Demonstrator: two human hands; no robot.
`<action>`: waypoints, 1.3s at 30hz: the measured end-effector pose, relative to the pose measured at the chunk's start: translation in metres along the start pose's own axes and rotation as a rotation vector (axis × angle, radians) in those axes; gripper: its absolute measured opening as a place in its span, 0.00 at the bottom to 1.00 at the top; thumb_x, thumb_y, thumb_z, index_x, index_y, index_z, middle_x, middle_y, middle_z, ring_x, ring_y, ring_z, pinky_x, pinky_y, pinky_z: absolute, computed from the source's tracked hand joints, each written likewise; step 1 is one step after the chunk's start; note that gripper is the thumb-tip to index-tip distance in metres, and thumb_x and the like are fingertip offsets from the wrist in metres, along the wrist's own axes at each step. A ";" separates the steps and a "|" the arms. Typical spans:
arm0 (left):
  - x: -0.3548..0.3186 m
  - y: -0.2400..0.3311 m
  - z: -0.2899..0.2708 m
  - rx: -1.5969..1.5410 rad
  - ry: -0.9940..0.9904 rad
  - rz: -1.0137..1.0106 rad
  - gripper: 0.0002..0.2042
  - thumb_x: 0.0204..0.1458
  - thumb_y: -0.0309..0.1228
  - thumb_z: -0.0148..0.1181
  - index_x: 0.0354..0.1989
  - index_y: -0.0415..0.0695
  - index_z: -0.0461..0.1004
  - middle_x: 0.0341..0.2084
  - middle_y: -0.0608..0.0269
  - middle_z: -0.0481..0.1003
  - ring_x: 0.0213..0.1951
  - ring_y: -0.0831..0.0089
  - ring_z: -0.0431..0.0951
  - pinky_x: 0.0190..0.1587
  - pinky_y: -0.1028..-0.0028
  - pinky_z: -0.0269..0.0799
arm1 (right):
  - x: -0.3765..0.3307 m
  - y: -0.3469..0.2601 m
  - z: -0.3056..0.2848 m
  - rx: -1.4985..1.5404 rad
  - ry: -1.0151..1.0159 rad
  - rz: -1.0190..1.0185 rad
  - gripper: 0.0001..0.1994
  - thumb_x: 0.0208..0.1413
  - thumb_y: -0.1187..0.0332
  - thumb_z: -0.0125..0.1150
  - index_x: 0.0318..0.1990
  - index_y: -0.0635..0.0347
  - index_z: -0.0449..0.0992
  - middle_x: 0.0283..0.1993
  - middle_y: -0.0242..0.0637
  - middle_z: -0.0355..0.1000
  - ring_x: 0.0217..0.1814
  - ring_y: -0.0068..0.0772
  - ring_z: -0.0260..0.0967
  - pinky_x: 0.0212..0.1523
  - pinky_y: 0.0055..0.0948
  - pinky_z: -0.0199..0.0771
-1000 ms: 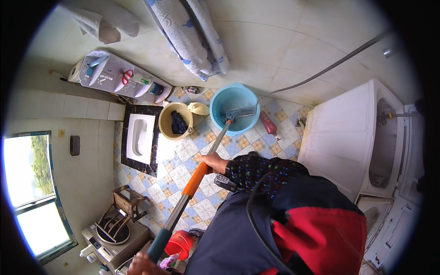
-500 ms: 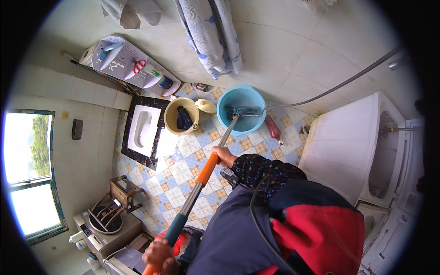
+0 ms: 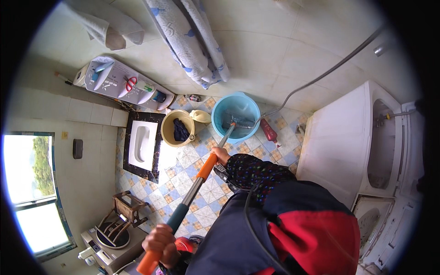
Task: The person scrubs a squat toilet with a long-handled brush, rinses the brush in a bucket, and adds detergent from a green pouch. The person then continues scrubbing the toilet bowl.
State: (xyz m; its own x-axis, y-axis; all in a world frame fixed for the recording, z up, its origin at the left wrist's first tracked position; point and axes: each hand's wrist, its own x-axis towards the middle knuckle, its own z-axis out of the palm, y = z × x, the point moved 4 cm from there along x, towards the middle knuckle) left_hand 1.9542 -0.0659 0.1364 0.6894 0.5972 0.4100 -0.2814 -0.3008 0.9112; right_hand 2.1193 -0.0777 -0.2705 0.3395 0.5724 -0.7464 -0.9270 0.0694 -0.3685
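Observation:
A long mop point(image 3: 193, 189) with a metal pole and orange and teal grips slants across the floor. Its head end is down inside a light blue basin point(image 3: 244, 96), under murky water. My left hand point(image 3: 161, 244) is closed round the teal and orange grip at the near end. Further up, my right hand point(image 3: 221, 156) wraps the orange sleeve in the middle of the pole, its arm in a dark speckled sleeve. A grey hose point(image 3: 316, 81) hangs from the right and reaches the basin's rim.
Left of the basin stand a cream jug point(image 3: 200, 116) and a beige bucket point(image 3: 167, 136) with dark cloth. A red bottle point(image 3: 268, 131) lies on its right. Further out are a squat toilet point(image 3: 143, 144), a wall shelf point(image 3: 120, 88), a wooden stool point(image 3: 130, 208), towels point(image 3: 188, 41) and a white tub point(image 3: 337, 137).
The mop head has gone lower into the basin's water and now barely shows. Both hands keep their hold on the pole. The whole view has shifted slightly.

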 end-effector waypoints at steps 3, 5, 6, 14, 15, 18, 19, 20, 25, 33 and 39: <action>-0.010 -0.005 0.008 -0.126 -0.190 0.142 0.10 0.33 0.23 0.52 0.15 0.47 0.55 0.11 0.68 0.54 0.17 0.76 0.55 0.30 0.72 0.57 | 0.009 0.005 -0.007 0.058 0.054 0.226 0.06 0.37 0.72 0.53 0.16 0.65 0.65 0.15 0.40 0.62 0.13 0.36 0.61 0.11 0.34 0.58; -0.013 -0.016 -0.002 0.036 0.034 -0.040 0.09 0.35 0.23 0.51 0.18 0.47 0.56 0.12 0.68 0.55 0.19 0.76 0.57 0.33 0.71 0.57 | 0.013 -0.002 -0.007 0.009 0.037 0.056 0.07 0.37 0.72 0.53 0.15 0.64 0.65 0.14 0.39 0.61 0.13 0.35 0.61 0.12 0.34 0.58; -0.016 -0.019 -0.008 0.129 0.133 -0.140 0.08 0.35 0.24 0.51 0.19 0.47 0.56 0.13 0.68 0.56 0.19 0.76 0.58 0.34 0.70 0.57 | 0.011 -0.007 -0.004 -0.003 0.014 -0.056 0.07 0.37 0.72 0.52 0.15 0.64 0.64 0.14 0.38 0.60 0.13 0.34 0.60 0.12 0.34 0.58; -0.003 0.067 -0.074 0.255 0.316 0.231 0.09 0.35 0.26 0.54 0.17 0.46 0.57 0.10 0.69 0.57 0.17 0.78 0.58 0.29 0.76 0.59 | -0.064 0.020 0.079 0.048 -0.108 0.184 0.07 0.40 0.69 0.55 0.23 0.63 0.66 0.23 0.38 0.66 0.21 0.34 0.67 0.20 0.35 0.72; -0.002 0.076 -0.079 0.240 0.294 0.234 0.09 0.34 0.26 0.54 0.17 0.46 0.57 0.10 0.69 0.57 0.16 0.78 0.58 0.29 0.76 0.59 | -0.074 0.022 0.086 0.050 -0.103 0.162 0.07 0.41 0.68 0.55 0.24 0.63 0.66 0.23 0.38 0.66 0.21 0.33 0.67 0.20 0.35 0.73; -0.001 0.085 -0.081 0.190 0.220 0.227 0.09 0.34 0.26 0.54 0.16 0.47 0.57 0.09 0.70 0.57 0.16 0.79 0.58 0.27 0.77 0.59 | -0.096 0.032 0.092 0.058 -0.080 0.208 0.08 0.42 0.67 0.54 0.25 0.62 0.66 0.25 0.37 0.66 0.22 0.33 0.67 0.21 0.35 0.73; -0.002 0.084 -0.078 0.175 0.196 0.219 0.10 0.34 0.26 0.55 0.16 0.47 0.57 0.09 0.70 0.57 0.15 0.79 0.58 0.27 0.78 0.59 | -0.100 0.035 0.088 0.072 -0.058 0.223 0.08 0.42 0.67 0.54 0.25 0.62 0.66 0.25 0.37 0.65 0.22 0.33 0.67 0.21 0.35 0.73; -0.003 0.082 -0.074 0.161 0.168 0.207 0.10 0.34 0.26 0.55 0.16 0.47 0.57 0.09 0.70 0.57 0.15 0.79 0.57 0.26 0.78 0.58 | -0.103 0.037 0.083 0.085 -0.008 0.225 0.07 0.42 0.67 0.53 0.25 0.62 0.66 0.25 0.37 0.65 0.22 0.33 0.67 0.21 0.35 0.73; -0.008 0.083 -0.067 0.059 0.047 0.193 0.10 0.33 0.26 0.56 0.15 0.47 0.58 0.08 0.71 0.57 0.13 0.81 0.57 0.24 0.80 0.58 | -0.101 0.045 0.070 0.202 0.021 0.215 0.07 0.41 0.70 0.53 0.22 0.65 0.67 0.23 0.40 0.66 0.20 0.35 0.67 0.18 0.34 0.71; 0.057 0.067 -0.063 -0.163 -0.336 0.268 0.12 0.30 0.25 0.60 0.12 0.49 0.59 0.04 0.77 0.59 0.07 0.87 0.56 0.13 0.86 0.52 | -0.077 -0.014 0.067 0.237 -0.126 -0.425 0.06 0.46 0.74 0.50 0.21 0.64 0.63 0.21 0.36 0.60 0.24 0.30 0.62 0.28 0.29 0.67; 0.103 0.025 -0.045 -0.217 -0.303 0.137 0.11 0.27 0.20 0.61 0.11 0.47 0.64 0.06 0.70 0.64 0.09 0.79 0.62 0.16 0.81 0.60 | -0.013 -0.024 0.072 0.701 -0.113 -0.112 0.08 0.45 0.73 0.51 0.17 0.60 0.62 0.19 0.34 0.59 0.20 0.28 0.61 0.22 0.28 0.66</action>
State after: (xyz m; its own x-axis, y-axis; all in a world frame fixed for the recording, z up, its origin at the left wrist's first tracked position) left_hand 1.9880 0.0209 0.2034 0.7922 0.3063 0.5278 -0.4967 -0.1788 0.8493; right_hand 2.1255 -0.0279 -0.2118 0.4553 0.6092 -0.6493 -0.7846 0.6193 0.0310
